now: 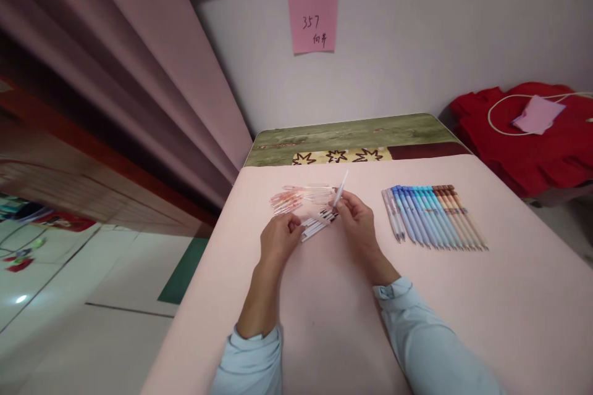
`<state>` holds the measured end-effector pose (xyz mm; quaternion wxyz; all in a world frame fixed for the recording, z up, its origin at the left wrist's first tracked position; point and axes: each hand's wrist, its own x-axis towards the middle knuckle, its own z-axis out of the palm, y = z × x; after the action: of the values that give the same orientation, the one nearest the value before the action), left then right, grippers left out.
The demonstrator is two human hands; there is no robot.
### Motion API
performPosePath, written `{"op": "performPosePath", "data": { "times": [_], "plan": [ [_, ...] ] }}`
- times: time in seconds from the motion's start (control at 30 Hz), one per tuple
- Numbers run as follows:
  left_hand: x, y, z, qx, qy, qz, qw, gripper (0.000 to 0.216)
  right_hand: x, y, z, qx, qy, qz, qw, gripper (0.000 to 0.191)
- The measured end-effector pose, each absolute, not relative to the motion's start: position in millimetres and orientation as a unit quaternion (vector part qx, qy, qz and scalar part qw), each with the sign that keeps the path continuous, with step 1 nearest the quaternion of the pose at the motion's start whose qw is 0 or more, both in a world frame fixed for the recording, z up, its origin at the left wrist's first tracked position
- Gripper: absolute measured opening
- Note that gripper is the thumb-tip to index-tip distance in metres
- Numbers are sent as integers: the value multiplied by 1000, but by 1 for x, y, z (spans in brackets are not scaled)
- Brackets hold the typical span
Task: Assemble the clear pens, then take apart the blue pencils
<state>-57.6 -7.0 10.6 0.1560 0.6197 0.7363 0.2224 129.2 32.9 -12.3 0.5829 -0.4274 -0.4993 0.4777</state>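
In the head view my right hand (359, 222) pinches a slim white stick-like pen part (341, 186), tilted up above the table. My left hand (278, 237) has its fingertips closed beside a small bundle of white pen refills (315, 229) with dark ends; whether something thin is between the fingers cannot be made out. Just beyond both hands lie several clear and pinkish pen barrels (286, 199) in a loose group. To the right, a tight row of pens (428, 216) runs from white through blue and turquoise to brown, tips towards me.
A pink cover (324, 321) lies over the table, with the green tabletop (352, 131) showing at the far edge. Red fabric (500, 148) with a white cord is at the right. A pink curtain (185, 55) hangs left, and a pink note (314, 18) is on the wall.
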Motion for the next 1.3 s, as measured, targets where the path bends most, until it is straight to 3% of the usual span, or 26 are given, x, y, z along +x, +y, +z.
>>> {"op": "performPosePath", "data": {
  "times": [0.3,0.97,1.3],
  "plan": [
    [-53,-9,13,606,741,235,170,5,130,35,-8,-426,-442,536,579,43],
    [-60,-4,5,625,685,352,125,7,131,37,-8,-427,-416,530,603,27],
    [-57,-6,9,655,687,289,124,8,130,36,-8,-426,-393,549,602,29]
  ]
}}
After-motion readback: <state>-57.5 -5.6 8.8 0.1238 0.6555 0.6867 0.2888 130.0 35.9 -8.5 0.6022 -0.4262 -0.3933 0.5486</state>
